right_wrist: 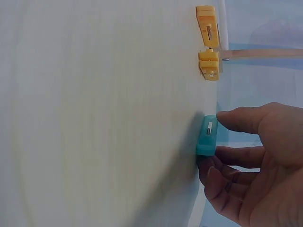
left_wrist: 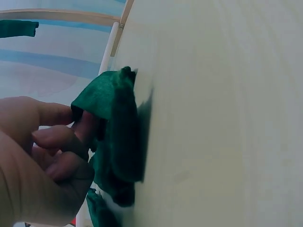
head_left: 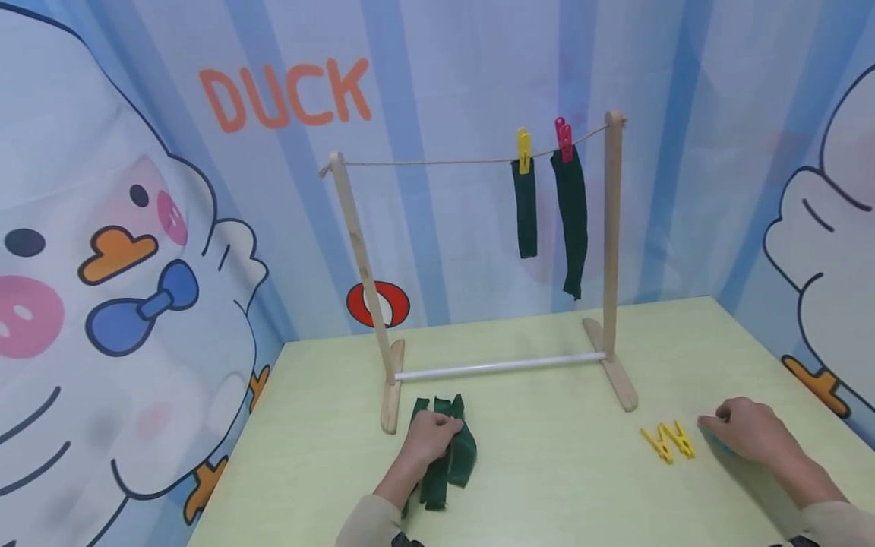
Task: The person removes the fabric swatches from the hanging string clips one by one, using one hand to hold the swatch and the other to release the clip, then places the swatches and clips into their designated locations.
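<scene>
My left hand (head_left: pixel 429 434) pinches a dark green cloth strip (head_left: pixel 465 460) low over the table, with more green strips bunched under and beside it. In the left wrist view the held cloth (left_wrist: pixel 99 97) drapes over the fingertips. At the right, my right hand (head_left: pixel 750 429) has its thumb and fingers at the two ends of a teal clothespin (right_wrist: pixel 207 138), close to the tabletop. Two yellow clothespins (head_left: pixel 677 441) lie just left of that hand. The head view shows the teal clothespin mostly covered by the fingers.
Behind the hands stands a wooden rack (head_left: pixel 613 243) with a cord (head_left: pixel 424 162) between its posts. A yellow clothespin (head_left: pixel 523 152) and a red clothespin (head_left: pixel 564 142) each hold a green strip on the cord's right part. A white rod (head_left: pixel 499 366) joins the rack's feet.
</scene>
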### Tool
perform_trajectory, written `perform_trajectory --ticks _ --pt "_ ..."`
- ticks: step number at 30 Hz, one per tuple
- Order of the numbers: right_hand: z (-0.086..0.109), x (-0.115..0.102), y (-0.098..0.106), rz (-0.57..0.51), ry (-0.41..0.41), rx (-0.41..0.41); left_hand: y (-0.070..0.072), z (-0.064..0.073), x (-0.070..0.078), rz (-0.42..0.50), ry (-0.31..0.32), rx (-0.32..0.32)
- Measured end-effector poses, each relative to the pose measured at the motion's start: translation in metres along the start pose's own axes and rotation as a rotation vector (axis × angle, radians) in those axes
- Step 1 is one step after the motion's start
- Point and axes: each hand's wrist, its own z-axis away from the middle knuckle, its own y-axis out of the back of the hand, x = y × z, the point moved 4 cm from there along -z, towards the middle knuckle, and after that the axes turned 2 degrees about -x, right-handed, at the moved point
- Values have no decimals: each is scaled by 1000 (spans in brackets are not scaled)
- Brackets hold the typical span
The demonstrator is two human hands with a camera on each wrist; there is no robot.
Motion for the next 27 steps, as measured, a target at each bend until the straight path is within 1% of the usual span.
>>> perform_trajectory --ticks 4,6,8,11,14,17,21,27 --pt "0 1 -1 4 -2 -6 0 2 1 -61 -31 15" --pt "0 1 -1 6 6 -6 1 3 2 -101 -75 30" --pt "0 1 -2 4 10 -6 1 3 3 -157 -101 52" --pt "-1 1 -2 6 -4 -3 2 2 5 -265 -112 98" --pt "0 0 -1 8 -17 0 2 2 6 -335 -95 129" --pt "3 -2 0 6 -12 5 1 2 7 -360 -120 145" --pt "5 -3 -1 2 -3 9 0 2 9 -392 -156 148" --pt "4 -2 -2 -2 -18 4 0 3 13 -423 -181 143"
